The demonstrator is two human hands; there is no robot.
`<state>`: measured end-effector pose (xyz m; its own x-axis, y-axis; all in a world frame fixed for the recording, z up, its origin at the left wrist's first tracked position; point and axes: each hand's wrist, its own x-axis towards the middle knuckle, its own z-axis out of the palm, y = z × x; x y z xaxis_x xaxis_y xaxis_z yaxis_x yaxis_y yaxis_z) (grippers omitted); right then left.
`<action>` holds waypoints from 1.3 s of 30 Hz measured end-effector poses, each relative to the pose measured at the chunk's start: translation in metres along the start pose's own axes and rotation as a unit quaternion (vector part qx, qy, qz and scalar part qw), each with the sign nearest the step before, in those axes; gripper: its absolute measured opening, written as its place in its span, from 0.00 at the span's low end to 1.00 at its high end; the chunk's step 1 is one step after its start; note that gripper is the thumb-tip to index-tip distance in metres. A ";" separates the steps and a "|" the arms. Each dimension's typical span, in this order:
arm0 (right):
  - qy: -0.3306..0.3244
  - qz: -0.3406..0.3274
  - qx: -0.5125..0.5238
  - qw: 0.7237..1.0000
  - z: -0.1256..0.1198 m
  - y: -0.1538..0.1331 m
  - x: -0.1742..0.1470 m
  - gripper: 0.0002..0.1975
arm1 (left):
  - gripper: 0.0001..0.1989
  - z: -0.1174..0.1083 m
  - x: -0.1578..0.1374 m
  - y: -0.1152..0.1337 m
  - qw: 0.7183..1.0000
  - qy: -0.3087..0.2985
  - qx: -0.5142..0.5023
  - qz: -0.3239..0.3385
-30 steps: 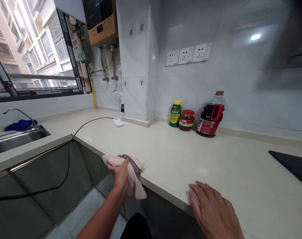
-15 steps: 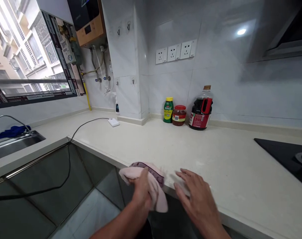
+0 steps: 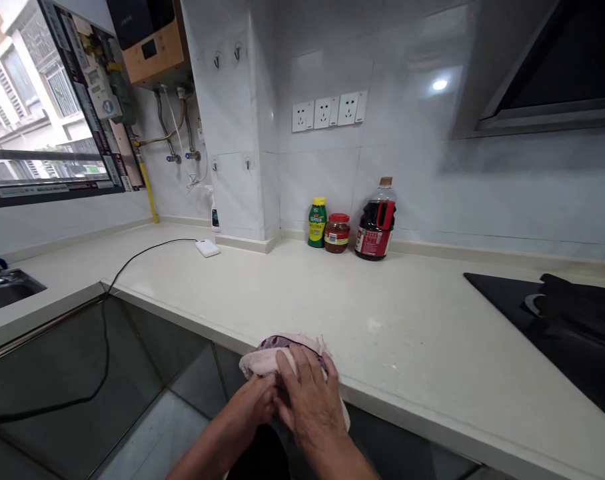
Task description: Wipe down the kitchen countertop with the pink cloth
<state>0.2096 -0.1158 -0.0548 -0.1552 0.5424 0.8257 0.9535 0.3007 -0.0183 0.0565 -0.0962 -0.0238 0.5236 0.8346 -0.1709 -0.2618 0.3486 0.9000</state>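
Observation:
A pale pink cloth with a patterned purple-grey part lies bunched at the front edge of the white counter. My left hand grips it from below and the left, fingers curled and partly hidden. Over the cloth's top and right side lies my right hand, its fingers bent round the fabric. One end of the cloth hangs below the right hand, in front of the counter edge.
A green bottle, a red-lidded jar and a large dark sauce bottle stand by the wall. A black stove is right. A white device with a black cable lies left, near a sink.
My right hand has moved left from above the counter edge onto the cloth. The view has turned right, showing more of the stove and less of the sink.

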 end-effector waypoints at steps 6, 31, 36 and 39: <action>-0.054 0.015 -0.098 0.994 0.037 -0.026 0.045 0.18 | 0.25 -0.056 -0.022 0.056 0.927 0.186 0.280 0.163; 0.015 0.090 -0.177 0.980 -0.134 0.141 -0.105 0.20 | 0.28 -0.063 0.133 0.119 0.621 0.126 0.747 0.203; -0.016 0.165 -0.324 0.931 -0.204 0.203 -0.165 0.24 | 0.26 -0.058 0.130 0.120 0.610 0.111 0.762 0.187; -0.017 0.203 -0.347 0.915 -0.209 0.201 -0.162 0.28 | 0.26 -0.061 0.132 0.120 0.599 0.109 0.771 0.186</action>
<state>0.4806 -0.3076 -0.0747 0.2519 0.5267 0.8119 0.8667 -0.4960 0.0529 0.0451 0.0819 0.0372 0.4986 0.8271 0.2594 0.8215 -0.5464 0.1632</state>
